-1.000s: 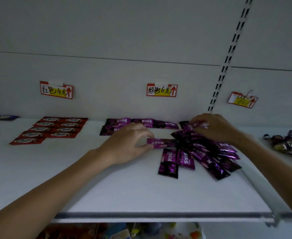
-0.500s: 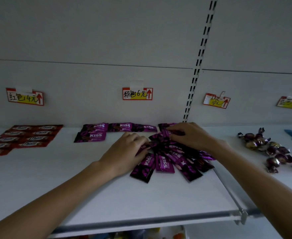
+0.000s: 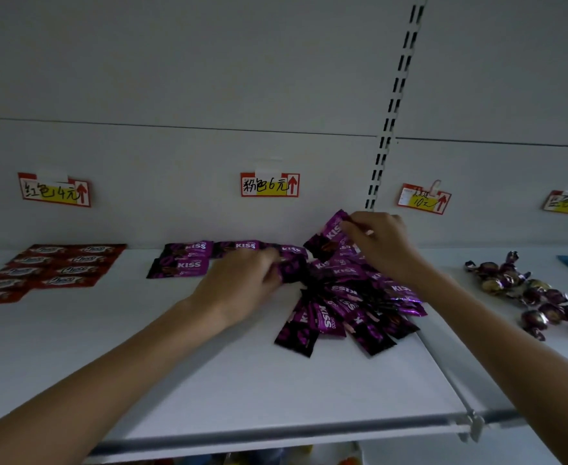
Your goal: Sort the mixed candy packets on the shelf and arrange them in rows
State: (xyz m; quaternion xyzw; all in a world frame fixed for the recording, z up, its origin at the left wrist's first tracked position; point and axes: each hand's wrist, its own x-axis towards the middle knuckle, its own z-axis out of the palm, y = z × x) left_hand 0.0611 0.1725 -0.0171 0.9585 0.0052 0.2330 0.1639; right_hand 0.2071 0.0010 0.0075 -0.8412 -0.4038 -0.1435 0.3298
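Purple sorting in hand. Right hand (image 3: 379, 246) pinched a raised packet (image 3: 329, 234) above the pile (image 3: 349, 307), frame centre-right; left hand (image 3: 242, 286) gripped a second packet (image 3: 291, 268). Next move, seemingly: square placement beside the begun row (image 3: 188, 260).

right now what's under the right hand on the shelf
The right hand pinches one purple KISS packet lifted above the loose heap of purple packets. The heap runs on beneath the palm and wrist; how many packets lie there is covered.

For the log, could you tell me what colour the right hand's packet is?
The packet is purple with a black end; head view.
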